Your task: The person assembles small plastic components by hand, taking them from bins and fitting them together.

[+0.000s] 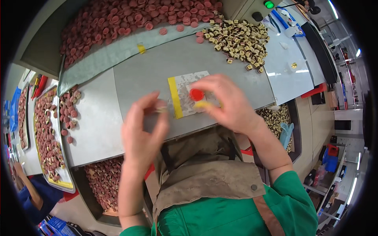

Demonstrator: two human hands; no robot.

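Note:
My left hand [143, 128] is above the grey worktop [145, 74], thumb and fingers closed round a small pale piece [160, 109]. That piece is blurred, so its exact kind is unclear. My right hand [228, 104] curls its fingers and thumb round a bright red round piece [197, 94], with something yellow on the thumb side [202, 104]. Under the red piece lies a worn whitish pad [188, 80], smudged grey, with yellow tape [175, 97] along its left edge.
Pink-red ridged cups [130, 19] heap at the back on a pale green cloth [106, 63]. Cream-and-dark square pieces [240, 39] pile at the back right. Trays of assembled pieces [49, 137] stand left. Open drawers [104, 185] below hold more. Another person's arm [29, 185] shows far left.

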